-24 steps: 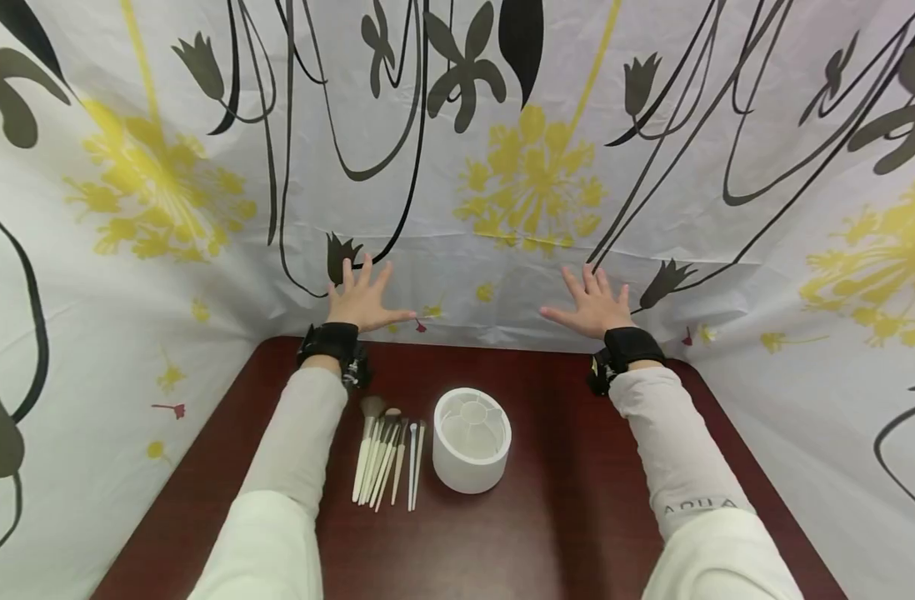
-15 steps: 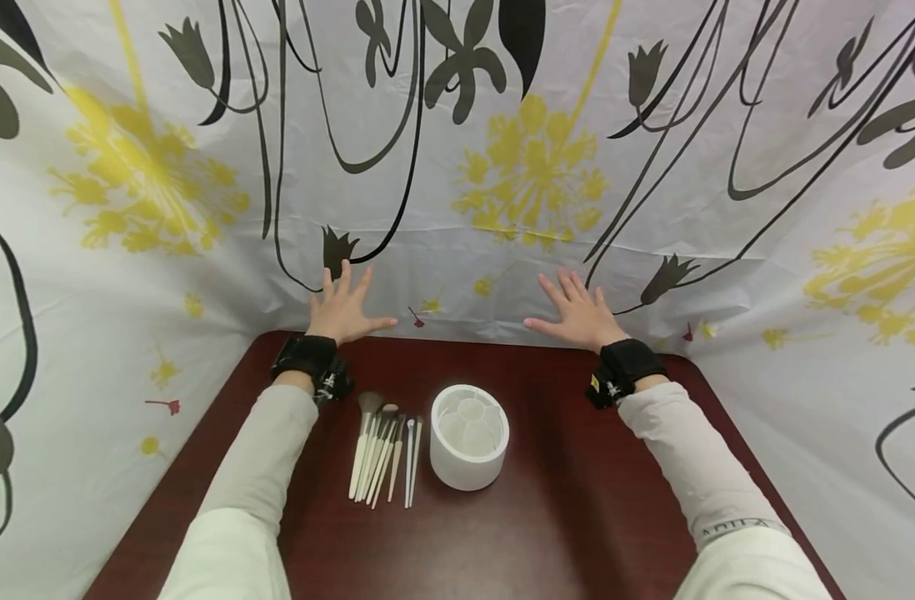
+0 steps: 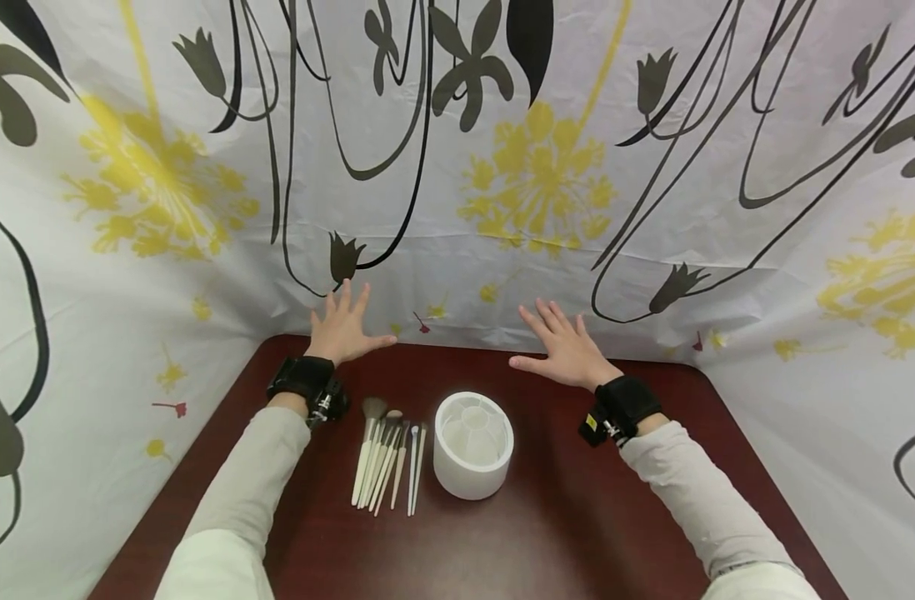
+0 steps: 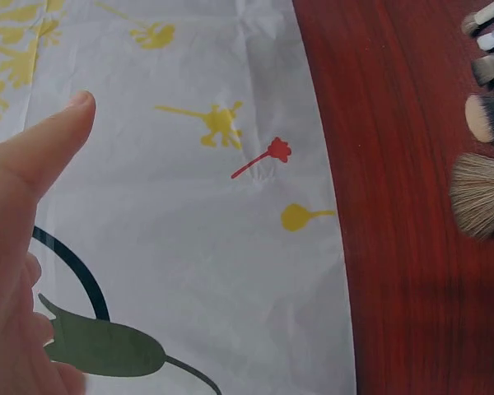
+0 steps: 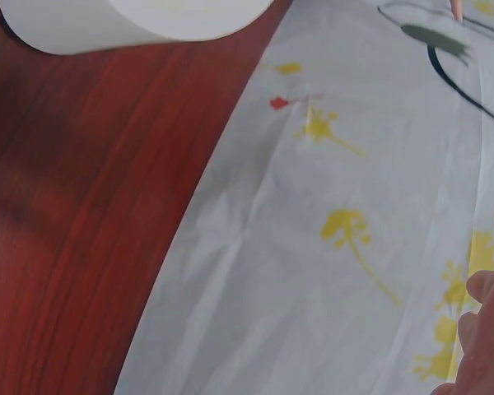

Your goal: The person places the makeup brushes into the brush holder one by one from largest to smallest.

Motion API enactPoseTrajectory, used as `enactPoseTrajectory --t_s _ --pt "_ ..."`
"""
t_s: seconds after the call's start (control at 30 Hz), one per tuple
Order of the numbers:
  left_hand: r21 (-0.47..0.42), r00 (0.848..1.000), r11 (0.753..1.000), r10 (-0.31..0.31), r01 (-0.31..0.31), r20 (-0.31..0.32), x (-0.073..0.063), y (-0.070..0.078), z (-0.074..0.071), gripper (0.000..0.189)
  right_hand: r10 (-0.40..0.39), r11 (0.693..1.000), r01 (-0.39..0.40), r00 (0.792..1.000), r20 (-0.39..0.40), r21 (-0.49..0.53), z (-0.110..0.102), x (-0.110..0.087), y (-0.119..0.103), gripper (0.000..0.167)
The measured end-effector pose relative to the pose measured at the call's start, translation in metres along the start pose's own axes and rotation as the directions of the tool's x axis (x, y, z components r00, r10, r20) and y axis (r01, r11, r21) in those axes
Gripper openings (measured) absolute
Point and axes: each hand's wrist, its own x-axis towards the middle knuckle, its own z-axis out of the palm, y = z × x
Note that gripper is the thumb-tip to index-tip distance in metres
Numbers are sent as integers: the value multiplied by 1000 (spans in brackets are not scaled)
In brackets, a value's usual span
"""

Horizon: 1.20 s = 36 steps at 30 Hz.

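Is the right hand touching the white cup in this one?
Apart. The head view shows it: dark red tabletop is visible between the right hand and the white cup.

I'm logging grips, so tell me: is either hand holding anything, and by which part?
Nothing is held: the left hand and right hand are both spread, apart from the brushes and white cup.

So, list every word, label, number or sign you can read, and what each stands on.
Readable text: none.
Right sleeve: faint grey marks, possibly lettering, too blurred to read.
Black right-wrist device: a yellow patch, any print too small to read.
Brushes and white container: no lettering visible.
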Motion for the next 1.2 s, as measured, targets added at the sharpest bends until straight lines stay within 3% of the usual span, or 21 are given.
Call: enactPoseTrajectory --t_s 0.17,0.47,1.2 --pt "-19 1000 1000 14 -14 11 -4 0 6 101 -40 999 40 999 6 -9 11 -2 -8 84" --pt "29 1000 999 19 -19 -10 -12 -6 17 98 -93 996 93 996 10 -6 27 -8 -22 84" --pt "-71 993 996 -42 49 107 -30 -15 61 98 -186 983 186 982 38 4 61 -18 -32 92"
